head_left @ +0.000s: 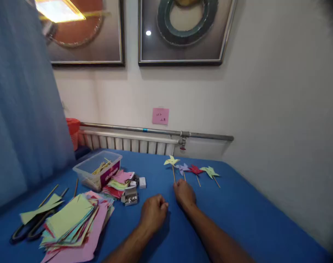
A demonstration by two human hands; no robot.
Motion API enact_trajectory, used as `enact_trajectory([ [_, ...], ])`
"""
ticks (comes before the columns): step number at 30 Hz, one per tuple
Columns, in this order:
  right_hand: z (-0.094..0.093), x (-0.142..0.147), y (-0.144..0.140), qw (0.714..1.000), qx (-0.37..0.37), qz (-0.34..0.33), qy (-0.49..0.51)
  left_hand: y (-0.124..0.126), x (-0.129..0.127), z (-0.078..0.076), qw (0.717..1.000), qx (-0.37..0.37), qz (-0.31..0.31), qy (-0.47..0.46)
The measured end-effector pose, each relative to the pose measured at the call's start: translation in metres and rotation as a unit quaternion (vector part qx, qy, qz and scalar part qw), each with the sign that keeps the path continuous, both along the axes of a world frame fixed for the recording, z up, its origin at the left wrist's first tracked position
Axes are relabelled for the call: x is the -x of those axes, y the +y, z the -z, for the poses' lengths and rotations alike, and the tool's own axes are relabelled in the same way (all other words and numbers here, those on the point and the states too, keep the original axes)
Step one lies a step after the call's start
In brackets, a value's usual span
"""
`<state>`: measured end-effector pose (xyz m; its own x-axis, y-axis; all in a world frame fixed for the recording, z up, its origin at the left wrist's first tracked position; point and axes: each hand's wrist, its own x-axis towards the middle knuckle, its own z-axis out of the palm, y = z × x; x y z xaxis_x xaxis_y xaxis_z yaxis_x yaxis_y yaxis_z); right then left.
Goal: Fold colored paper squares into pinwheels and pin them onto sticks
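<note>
Right hand [185,193]: rested on the blue table [237,212], fingers curled round the near end of the stick of the yellow pinwheel [171,161] — gripping it, as far as could be seen.
Left hand [153,212]: loosely closed in a fist, knuckles down on the table, just left of the right hand; nothing seen in it.
Yellow pinwheel: lay at the far middle of the table, leftmost of a row.
Row to its right: purple pinwheel [182,167], red pinwheel [195,169], green pinwheel [209,171] — close together.
Left side: stack of coloured paper [73,223], scissors [29,228] at the near left edge, clear plastic box [97,170] of sticks farther off.
</note>
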<state>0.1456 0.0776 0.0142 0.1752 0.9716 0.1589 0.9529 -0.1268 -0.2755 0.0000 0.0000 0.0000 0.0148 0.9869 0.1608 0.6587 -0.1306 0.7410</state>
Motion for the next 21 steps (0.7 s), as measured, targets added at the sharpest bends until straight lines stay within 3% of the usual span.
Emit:
enact_trajectory([
  [8, 0.0092, 0.0039, 0.0125, 1.0, -0.003, -0.016, -0.016, -0.0026, -0.0026, 0.0049, 0.999, 0.022, 0.003, 0.028],
  [21, 0.0031, 0.0041, 0.0095, 0.999, 0.006, -0.028, -0.04, -0.0031, -0.0038, 0.0068, 0.998, 0.021, 0.01, 0.053],
])
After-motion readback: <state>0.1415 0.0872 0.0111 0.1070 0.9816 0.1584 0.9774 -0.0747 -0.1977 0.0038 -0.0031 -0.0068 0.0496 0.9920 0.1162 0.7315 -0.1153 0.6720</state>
